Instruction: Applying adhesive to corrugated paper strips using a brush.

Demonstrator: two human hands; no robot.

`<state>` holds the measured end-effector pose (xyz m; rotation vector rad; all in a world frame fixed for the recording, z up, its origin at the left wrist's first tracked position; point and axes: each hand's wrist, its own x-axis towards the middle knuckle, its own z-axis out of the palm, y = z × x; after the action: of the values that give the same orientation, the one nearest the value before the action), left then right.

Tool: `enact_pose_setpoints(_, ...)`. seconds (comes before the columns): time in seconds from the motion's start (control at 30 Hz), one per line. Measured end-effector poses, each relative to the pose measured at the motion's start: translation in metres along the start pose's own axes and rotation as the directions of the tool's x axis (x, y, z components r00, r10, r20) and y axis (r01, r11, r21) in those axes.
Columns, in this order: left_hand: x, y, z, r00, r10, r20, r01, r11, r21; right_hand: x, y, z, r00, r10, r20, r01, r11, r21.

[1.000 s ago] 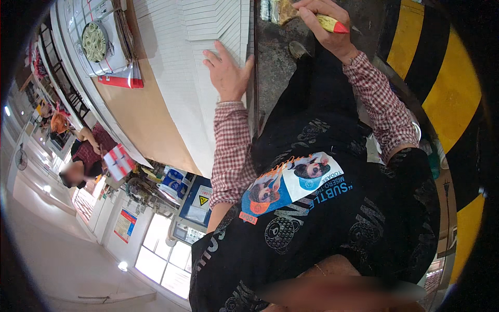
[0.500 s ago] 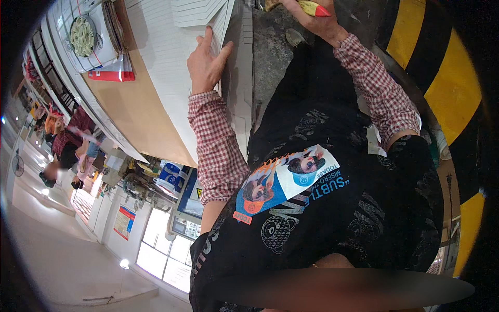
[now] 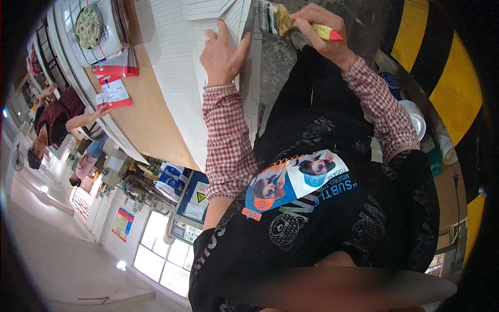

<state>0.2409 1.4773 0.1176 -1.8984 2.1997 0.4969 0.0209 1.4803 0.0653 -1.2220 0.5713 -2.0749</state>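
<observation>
1. Left hand (image 3: 223, 56): fingers partly spread and laid on overlapping white paper sheets (image 3: 174, 67), gripping nothing that I can see.
2. Sheets: on the brown tabletop (image 3: 162, 122), along the edge beside the person.
3. Right hand (image 3: 323, 34): fingers closed round a flat paintbrush (image 3: 283, 21), yellow-handled and red-tipped, held beyond that edge, bristles pointing toward the sheets.
4. Opposite edge: a co-worker's hand (image 3: 101, 112) at a red-and-white packet (image 3: 115, 92), near a tied paper stack (image 3: 110, 21).
</observation>
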Motion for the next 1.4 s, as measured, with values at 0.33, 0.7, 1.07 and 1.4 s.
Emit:
enact_pose_setpoints(0.33, -0.041, 0.017, 0.078, 0.914, -0.295, -0.278, 0.274, 0.955, -0.113, 0.016, -0.047, -0.017, 0.822, 0.536, 0.194, -0.316, 0.711, -0.629)
enact_pose_setpoints(0.7, -0.080, -0.019, 0.023, 0.967, -0.246, 0.064, 0.252, 0.961, -0.115, 0.024, -0.038, -0.013, 0.850, 0.455, 0.264, -0.250, 0.791, -0.558)
enact_pose_setpoints(1.07, -0.057, -0.022, 0.006, 0.985, -0.139, 0.102, 0.156, 0.970, -0.185, -0.008, -0.012, 0.002, 0.857, 0.470, 0.211, -0.326, 0.812, -0.484)
enact_pose_setpoints(1.4, -0.033, 0.000, 0.008, 0.990, -0.108, 0.095, 0.112, 0.993, -0.041, 0.002, -0.034, -0.002, 0.894, 0.420, 0.157, -0.301, 0.821, -0.485)
